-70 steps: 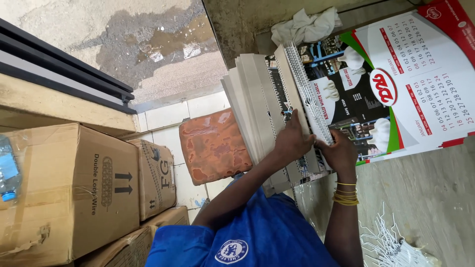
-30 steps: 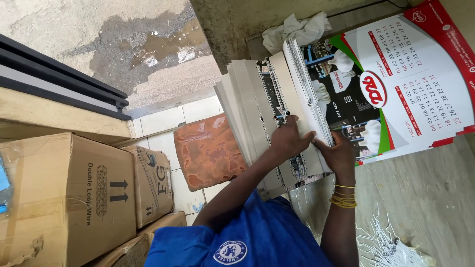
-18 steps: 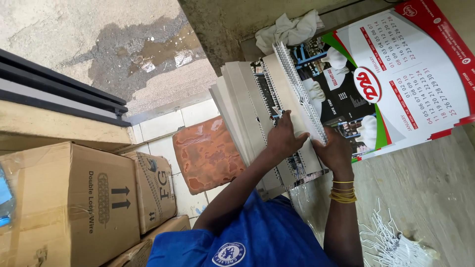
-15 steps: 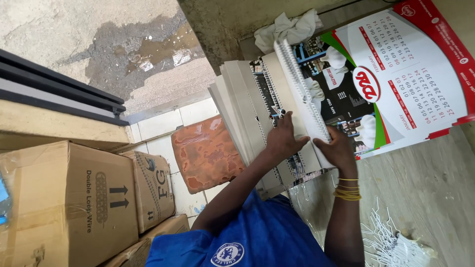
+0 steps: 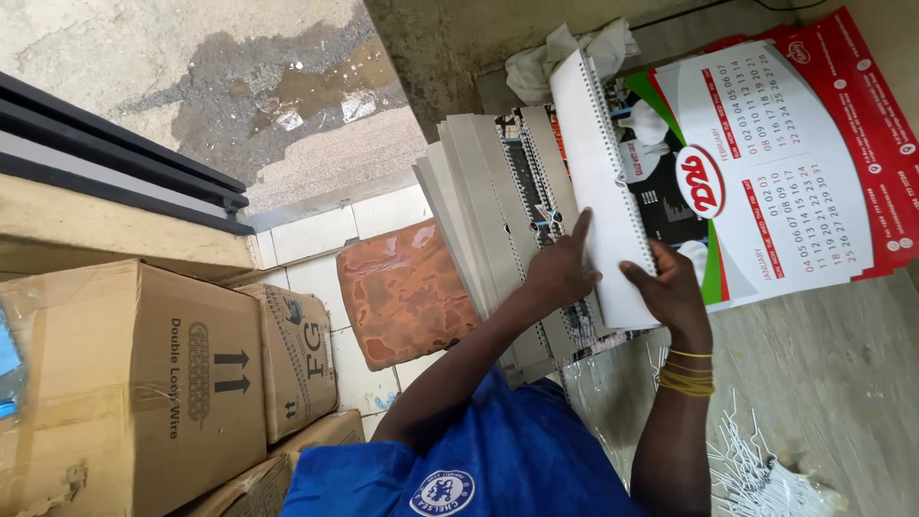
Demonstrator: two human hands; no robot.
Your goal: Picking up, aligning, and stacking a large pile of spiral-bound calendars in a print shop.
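Left hand (image 5: pixel 560 273): fingers loosely extended, index finger pressed against the white wire-bound stack of calendar sheets (image 5: pixel 603 182). Right hand (image 5: pixel 670 287): grasping the stack's lower edge. The stack stands tilted over the grey binding machine (image 5: pixel 488 220).

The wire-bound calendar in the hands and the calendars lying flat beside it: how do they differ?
The wire-bound calendar is lifted off the machine, its plain white back showing; the flat calendars lie face up on the table, showing date grids and red borders. The left hand and right hand touch the lifted one; the flat ones lie untouched. A wire spine runs along the lifted one's edge; I can see none on the flat ones. Both are large printed sheets.
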